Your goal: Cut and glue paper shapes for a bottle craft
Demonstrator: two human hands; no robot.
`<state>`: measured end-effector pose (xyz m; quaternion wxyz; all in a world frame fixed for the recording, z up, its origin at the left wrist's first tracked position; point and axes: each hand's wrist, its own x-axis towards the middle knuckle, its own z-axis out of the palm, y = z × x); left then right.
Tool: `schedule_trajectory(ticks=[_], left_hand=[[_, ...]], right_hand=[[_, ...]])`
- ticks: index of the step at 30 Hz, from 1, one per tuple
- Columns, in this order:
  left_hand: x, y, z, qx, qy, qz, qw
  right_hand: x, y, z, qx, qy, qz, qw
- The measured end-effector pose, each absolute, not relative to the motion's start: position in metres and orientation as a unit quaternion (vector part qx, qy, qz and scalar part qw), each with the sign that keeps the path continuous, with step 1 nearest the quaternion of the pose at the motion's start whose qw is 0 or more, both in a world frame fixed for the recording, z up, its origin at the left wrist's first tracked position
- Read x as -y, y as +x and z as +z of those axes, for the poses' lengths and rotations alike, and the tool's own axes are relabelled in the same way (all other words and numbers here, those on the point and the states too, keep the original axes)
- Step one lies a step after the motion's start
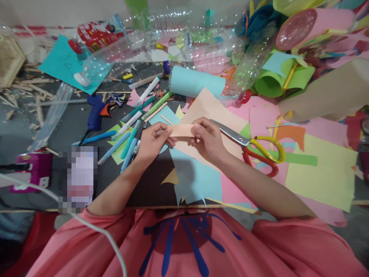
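A short peach paper strip [182, 130] is stretched level between my two hands. My left hand [155, 141] pinches its left end, fingers curled behind the paper. At the other end, my right hand [208, 139] grips the strip between thumb and fingers. Beneath the hands lie a larger peach sheet [205, 109] and a light blue sheet [198, 181]. Scissors [249, 145] with one yellow and one red handle rest on the papers just right of my right hand. Several markers [131, 140] are scattered beside my left hand.
A blue glue gun [95, 111] and a phone [80, 177] lie to the left, near a purple box [33, 171]. Clear plastic bottles [109, 57] crowd the back. A blue paper-wrapped cylinder [196, 81] lies ahead; yellow paper [323, 173] is at right. A white cable [86, 221] crosses the lower left.
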<state>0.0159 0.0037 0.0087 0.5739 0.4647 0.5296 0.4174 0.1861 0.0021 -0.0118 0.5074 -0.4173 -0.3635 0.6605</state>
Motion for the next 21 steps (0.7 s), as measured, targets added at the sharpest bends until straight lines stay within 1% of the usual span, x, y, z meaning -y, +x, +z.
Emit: schedule_trajectory(ticks=[6, 15, 21], left_hand=[[-0.0044, 0.0155, 0.0081, -0.53, 0.467, 0.424, 0.567], [-0.0023, 0.0131, 0.0109, -0.56, 0.514, 0.435, 0.484], [-0.003, 0.0149, 0.0079, -0.538, 0.492, 0.429, 0.534]], right_hand=[[-0.0011, 0.1845, -0.0103, 0.378, -0.422, 0.659, 0.496], [-0.0014, 0.1847, -0.0079, 0.396, -0.443, 0.637, 0.49], [-0.0035, 0.1846, -0.0117, 0.38, -0.472, 0.604, 0.518]])
